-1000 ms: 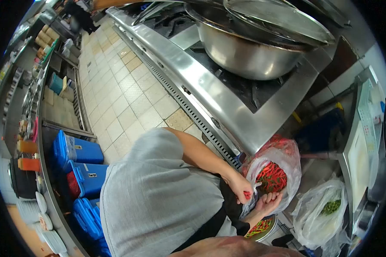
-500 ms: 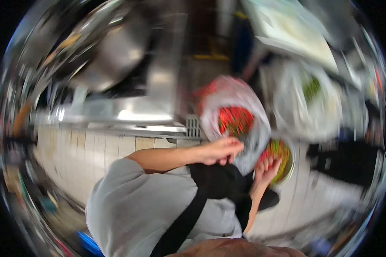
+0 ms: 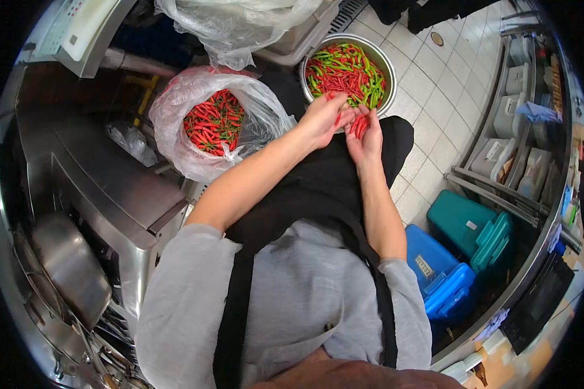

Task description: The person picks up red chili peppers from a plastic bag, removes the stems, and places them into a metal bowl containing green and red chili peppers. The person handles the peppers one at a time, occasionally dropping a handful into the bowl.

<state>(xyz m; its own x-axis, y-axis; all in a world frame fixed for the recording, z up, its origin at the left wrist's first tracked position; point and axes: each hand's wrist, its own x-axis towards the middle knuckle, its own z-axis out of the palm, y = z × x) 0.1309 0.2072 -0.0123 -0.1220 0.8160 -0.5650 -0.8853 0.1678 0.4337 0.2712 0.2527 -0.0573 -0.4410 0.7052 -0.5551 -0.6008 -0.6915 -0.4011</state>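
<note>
Red chillies (image 3: 359,125) are pinched in a small bunch between the curled fingers (image 3: 368,133) of the right hand (image 3: 368,139), which are drawn narrowly together around them. The left hand (image 3: 323,118) is set just beside the right one, its fingers (image 3: 341,114) bent and partly closed; one red chilli is seen at their tips, though how firmly it is gripped cannot be told. Both hands are held close together over a dark apron (image 3: 318,188) spread across the lap.

Just beyond the fingertips, a round metal bowl (image 3: 387,61) is seen on the tiled floor (image 3: 435,117), filled with a mix of red and green chillies. The left hand's fingertips are overlapped by the bowl's near rim in the view; whether the rim is touched cannot be told.

To the left of the bowl, a clear plastic bag (image 3: 175,110) is stood open, with more red chillies heaped inside. A second clear bag (image 3: 233,26) is seen further off, above it. A stainless steel cabinet (image 3: 104,188) is placed along the left side, with a large steel pan (image 3: 71,266) near it. On the right, a teal bin (image 3: 474,227) and a blue bin (image 3: 444,279) are set on the floor beneath steel shelving (image 3: 519,129).
</note>
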